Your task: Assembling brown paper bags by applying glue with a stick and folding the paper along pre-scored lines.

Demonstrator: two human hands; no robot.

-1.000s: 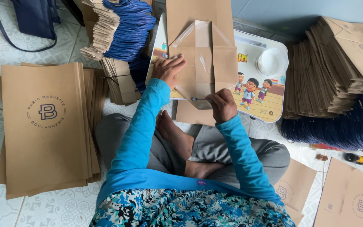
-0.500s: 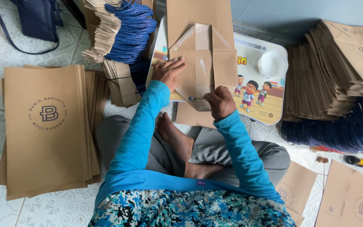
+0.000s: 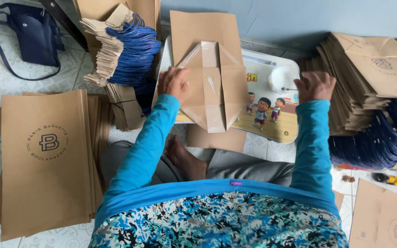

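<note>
Lying near left on the tiled floor, a stack of flat brown bags (image 3: 47, 156) bears a round dark emblem, and more emblem-marked bags (image 3: 387, 220) lie near right. Farther on, the left hand (image 3: 176, 84) presses open-palmed on a folded bag (image 3: 212, 87) lying on a cartoon-printed tray (image 3: 272, 119), while the right hand (image 3: 315, 86) pinches a thin stick (image 3: 289, 89) at the white cup (image 3: 281, 78). Bags with blue cord handles (image 3: 132, 50) pile up far left and right (image 3: 373, 87).

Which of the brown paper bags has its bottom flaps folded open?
The bag on the lap tray, under the left hand. Its bottom is spread into glossy flaps; the stacked bags lie flat.
</note>
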